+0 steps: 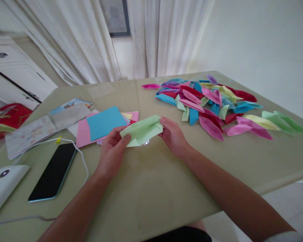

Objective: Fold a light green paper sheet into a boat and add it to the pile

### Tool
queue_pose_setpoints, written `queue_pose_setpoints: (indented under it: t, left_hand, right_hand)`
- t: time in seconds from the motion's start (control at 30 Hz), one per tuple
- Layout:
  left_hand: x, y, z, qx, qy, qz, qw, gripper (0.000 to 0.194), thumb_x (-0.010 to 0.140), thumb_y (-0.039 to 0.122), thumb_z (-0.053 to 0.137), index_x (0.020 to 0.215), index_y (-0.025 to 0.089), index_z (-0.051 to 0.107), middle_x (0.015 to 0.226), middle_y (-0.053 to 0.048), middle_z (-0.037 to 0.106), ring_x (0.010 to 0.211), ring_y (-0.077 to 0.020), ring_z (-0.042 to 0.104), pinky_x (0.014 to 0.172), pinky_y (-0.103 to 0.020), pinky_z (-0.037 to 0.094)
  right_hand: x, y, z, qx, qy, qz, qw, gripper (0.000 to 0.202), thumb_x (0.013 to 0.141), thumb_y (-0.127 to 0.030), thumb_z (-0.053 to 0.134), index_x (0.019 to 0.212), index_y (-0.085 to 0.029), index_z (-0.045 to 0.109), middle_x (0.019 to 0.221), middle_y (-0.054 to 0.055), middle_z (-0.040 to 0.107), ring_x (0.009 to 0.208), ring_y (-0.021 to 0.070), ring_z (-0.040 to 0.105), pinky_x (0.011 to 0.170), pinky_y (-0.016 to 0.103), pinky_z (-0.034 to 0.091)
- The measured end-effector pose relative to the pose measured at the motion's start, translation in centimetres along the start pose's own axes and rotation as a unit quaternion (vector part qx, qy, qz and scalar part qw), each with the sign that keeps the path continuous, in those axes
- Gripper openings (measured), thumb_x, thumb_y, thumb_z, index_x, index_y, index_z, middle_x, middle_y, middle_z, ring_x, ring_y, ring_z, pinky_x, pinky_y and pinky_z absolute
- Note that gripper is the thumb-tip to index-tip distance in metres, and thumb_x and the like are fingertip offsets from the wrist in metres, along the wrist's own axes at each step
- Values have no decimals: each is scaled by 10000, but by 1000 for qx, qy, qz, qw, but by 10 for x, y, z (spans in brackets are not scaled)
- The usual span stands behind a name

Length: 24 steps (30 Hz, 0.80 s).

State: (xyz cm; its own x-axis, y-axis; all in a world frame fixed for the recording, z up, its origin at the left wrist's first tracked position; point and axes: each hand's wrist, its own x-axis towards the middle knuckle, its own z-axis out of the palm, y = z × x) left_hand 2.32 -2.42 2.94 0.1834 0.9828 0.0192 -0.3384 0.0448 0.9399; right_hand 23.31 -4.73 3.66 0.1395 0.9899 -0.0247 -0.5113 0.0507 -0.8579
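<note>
A light green folded sheet of paper (143, 130) is held up over the table between both hands, its corners partly folded in. My left hand (114, 144) pinches its left end, thumb on top. At the right end, my right hand (172, 134) grips the paper with thumb and fingers; some of those fingers are hidden behind it. Just beyond my left hand lies a stack of coloured paper with a blue sheet (104, 122) on top of a pink sheet (82, 132). To the right spreads a heap of folded paper pieces (192, 97) in many colours.
On the left of the table (151, 195) lie a black-screened phone (54, 171), a white device (6, 185), a white cable (84, 161) and plastic packets (31, 132). Curtains (164, 37) hang behind the table, and a wall (262, 43) stands at the right.
</note>
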Motion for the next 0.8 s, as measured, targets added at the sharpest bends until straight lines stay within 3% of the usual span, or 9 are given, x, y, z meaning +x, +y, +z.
queue_pose_setpoints:
  t: [0.27, 0.5, 0.8]
  left_hand:
    - [1, 0, -4, 60, 73, 104, 990, 343, 745, 214, 925, 943, 223, 645, 930, 26, 653, 782, -99, 657, 694, -192, 540]
    - [-2, 3, -3, 120, 97, 152, 976, 297, 752, 240, 913, 832, 202, 630, 858, 7, 691, 789, -120, 679, 726, -217, 563]
    - [-7, 6, -2, 205, 95, 172, 959, 204, 878, 404, 845, 919, 207, 810, 892, -25, 787, 777, -156, 701, 675, -247, 547]
  right_hand:
    - [2, 3, -4, -22, 25, 22, 999, 327, 780, -498, 829, 846, -194, 728, 862, 47, 760, 811, 203, 704, 731, 312, 570]
    - [1, 3, -3, -32, 35, 24, 999, 360, 737, -512, 862, 831, -178, 762, 841, 43, 755, 729, 169, 673, 620, 276, 557]
    - [2, 4, -5, -65, 36, 25, 997, 355, 778, -523, 811, 830, -175, 760, 771, 46, 738, 643, 170, 674, 612, 300, 564]
